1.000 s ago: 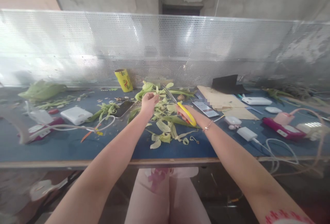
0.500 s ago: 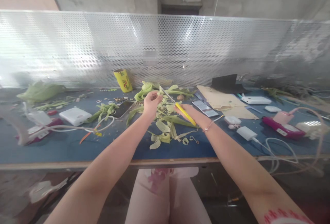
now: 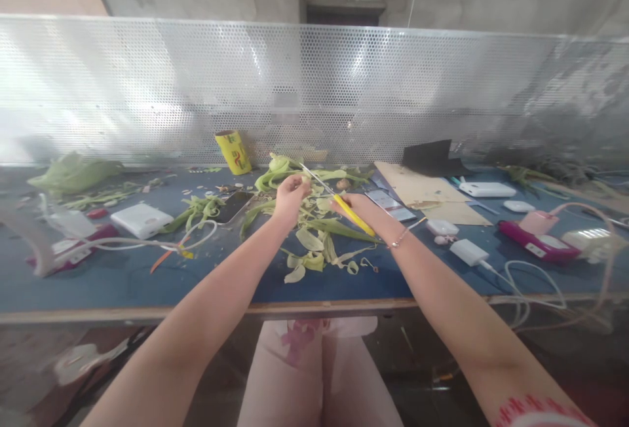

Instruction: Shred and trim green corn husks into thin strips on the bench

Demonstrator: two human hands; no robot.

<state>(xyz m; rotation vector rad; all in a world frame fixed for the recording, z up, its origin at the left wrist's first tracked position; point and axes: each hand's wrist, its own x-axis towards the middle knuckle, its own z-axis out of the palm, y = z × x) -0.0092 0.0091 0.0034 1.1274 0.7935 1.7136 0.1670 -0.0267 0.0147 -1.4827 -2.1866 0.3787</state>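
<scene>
My right hand (image 3: 354,207) is closed around yellow-handled scissors (image 3: 356,216), their metal blades pointing up and left over the plant pieces. Close to the blades, the fingers of my left hand (image 3: 291,194) are pinched together at a small pale-green piece of plant, mostly covered by the fingers. Around and under both hands spreads a heap of cut green leaves and stalks (image 3: 339,228). Pale leaf pieces (image 3: 309,260) lie nearer the front edge. A larger green bunch (image 3: 279,165) rests just beyond my left hand.
On the blue tabletop (image 3: 206,289), phones (image 3: 392,205), a white box (image 3: 141,220), chargers (image 3: 469,252) and looping cables lie to the sides. Behind stand a yellow cardboard tube (image 3: 234,152) and a perforated metal screen (image 3: 275,86). Cardboard (image 3: 427,188) lies at right.
Both hands stay in nearly the same place. The scissors' tip sits very slightly further left, and the whole view has shifted a little.
</scene>
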